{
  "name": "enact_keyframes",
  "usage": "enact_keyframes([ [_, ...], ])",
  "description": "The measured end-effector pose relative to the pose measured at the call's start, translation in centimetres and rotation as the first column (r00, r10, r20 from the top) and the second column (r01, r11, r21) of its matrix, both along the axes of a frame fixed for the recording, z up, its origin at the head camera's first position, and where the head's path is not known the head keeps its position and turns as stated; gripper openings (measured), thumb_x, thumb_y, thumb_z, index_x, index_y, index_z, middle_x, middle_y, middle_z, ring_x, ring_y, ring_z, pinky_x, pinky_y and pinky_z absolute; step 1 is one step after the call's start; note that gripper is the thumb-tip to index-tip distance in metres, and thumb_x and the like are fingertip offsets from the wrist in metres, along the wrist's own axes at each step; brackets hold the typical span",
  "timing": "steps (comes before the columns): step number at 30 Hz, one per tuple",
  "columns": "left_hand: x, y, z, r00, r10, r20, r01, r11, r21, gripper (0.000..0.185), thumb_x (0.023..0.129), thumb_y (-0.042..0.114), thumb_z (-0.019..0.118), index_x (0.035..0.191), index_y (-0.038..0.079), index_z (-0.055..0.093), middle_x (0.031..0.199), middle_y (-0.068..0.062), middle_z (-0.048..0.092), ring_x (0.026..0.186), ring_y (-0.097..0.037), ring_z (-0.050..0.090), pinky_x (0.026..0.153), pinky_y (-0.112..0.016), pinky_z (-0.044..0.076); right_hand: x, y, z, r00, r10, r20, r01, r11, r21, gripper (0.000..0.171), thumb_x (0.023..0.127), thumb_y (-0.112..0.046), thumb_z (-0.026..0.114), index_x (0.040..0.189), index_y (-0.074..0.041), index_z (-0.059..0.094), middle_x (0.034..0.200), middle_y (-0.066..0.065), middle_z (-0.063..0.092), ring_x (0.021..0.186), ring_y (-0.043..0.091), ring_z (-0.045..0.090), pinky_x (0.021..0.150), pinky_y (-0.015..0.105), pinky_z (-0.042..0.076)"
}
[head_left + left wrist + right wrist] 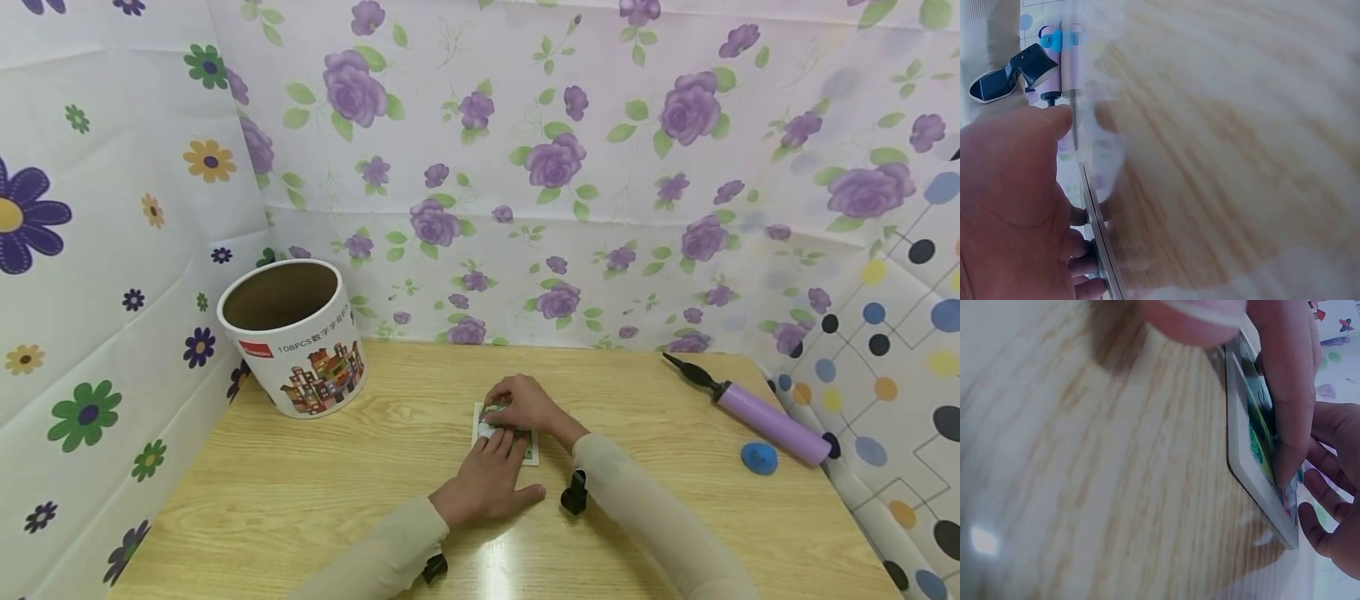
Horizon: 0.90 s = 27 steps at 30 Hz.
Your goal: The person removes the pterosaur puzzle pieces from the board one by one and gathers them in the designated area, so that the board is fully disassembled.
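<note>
Two hands, one left hand (491,485) and one right hand (522,404); two sleeves (652,517); two black wrist devices (575,493). One flat board (1259,465). One tabletop (337,492), one bucket (315,358), one purple pump (772,423), one blue round object (760,458). Three patterned cloths (525,275).

White bucket (266,385), "108PCS", Chinese characters (326,329) alongside

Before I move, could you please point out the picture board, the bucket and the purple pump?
Picture board (1262,450), right wrist view: printed face.
Bucket (318,367), head view: outer wall.
Purple pump (776,423), head view: barrel.
</note>
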State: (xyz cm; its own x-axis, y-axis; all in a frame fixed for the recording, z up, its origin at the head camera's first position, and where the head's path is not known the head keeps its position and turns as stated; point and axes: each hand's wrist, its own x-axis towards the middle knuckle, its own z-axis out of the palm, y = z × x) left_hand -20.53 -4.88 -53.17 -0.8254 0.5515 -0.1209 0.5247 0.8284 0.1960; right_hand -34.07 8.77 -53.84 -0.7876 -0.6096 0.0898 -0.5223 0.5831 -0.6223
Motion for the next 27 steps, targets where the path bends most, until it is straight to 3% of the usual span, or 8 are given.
enact_keyframes([
  [9, 0.0, 0.2, 0.1, 0.999, 0.017, 0.029, -0.017, 1.000, -0.014, 0.087, 0.103, 0.065, 0.039, 0.162, 0.004, 0.023, 0.168, -0.022, 0.016, 0.156, -0.034, 0.017, 0.123, -0.051, 0.024, -0.2, 0.1, -0.2, 1.000, 0.005, 0.008, -0.005, 1.000, 0.022, 0.017, 0.090, -0.030, 0.080, 0.103, -0.020, 0.080, 0.106, -0.005, 0.074, 0.097, 0.012, 0.068, 0.088, 0.036, 0.056],
  [27, -0.7, 0.3, -1.1, 0.999, 0.006, -0.049, -0.007, 1.000, -0.025, 0.090, 0.101, 0.070, 0.036, 0.161, 0.003, 0.027, 0.166, -0.024, 0.023, 0.154, -0.036, 0.023, 0.120, -0.053, 0.027, -0.2, 0.2, -0.2, 1.000, 0.018, -0.019, -0.018, 1.000, -0.009, 0.016, 0.091, -0.027, 0.080, 0.104, -0.017, 0.080, 0.105, -0.003, 0.076, 0.098, 0.015, 0.069, 0.088, 0.040, 0.057],
])
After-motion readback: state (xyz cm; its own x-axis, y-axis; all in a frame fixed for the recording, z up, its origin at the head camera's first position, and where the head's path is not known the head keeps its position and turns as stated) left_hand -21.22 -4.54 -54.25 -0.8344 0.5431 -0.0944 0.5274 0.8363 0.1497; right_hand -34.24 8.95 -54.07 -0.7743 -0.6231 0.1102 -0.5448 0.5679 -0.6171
